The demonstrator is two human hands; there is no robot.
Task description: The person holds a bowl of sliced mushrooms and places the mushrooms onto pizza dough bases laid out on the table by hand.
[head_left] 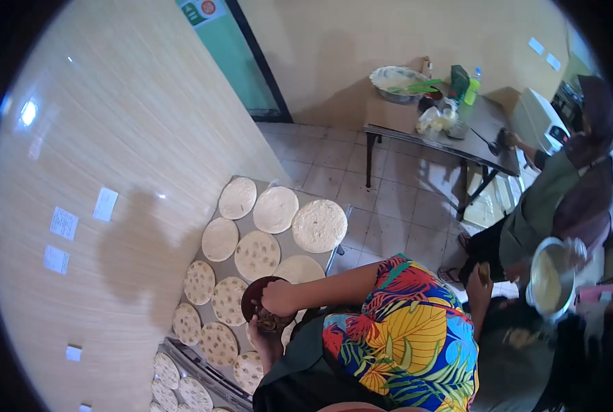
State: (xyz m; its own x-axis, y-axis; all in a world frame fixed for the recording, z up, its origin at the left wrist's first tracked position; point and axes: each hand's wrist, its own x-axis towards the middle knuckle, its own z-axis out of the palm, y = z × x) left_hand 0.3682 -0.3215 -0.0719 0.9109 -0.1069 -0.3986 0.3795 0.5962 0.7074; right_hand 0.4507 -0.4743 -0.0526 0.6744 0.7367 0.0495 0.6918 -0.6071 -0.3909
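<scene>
A dark brown bowl (251,296) holding brown pieces hangs over the flat round dough discs. My left hand (262,341) grips its lower side. From the colourful leaf-print sleeve, my right hand (279,298) reaches into the bowl, its fingers hidden inside. Around it on a grey table (287,239) lie several pale discs. Some, like the disc (257,255) above the bowl, have brown spots on top; others, like the disc (319,226) at the right corner, look nearly plain.
More spotted discs (195,395) lie on a lower surface. A side table (485,113) bears a large bowl (397,80), bottles and bags. At right, a co-worker (560,199) stands near a white basin (552,285); another person's hand (480,283) holds something brown.
</scene>
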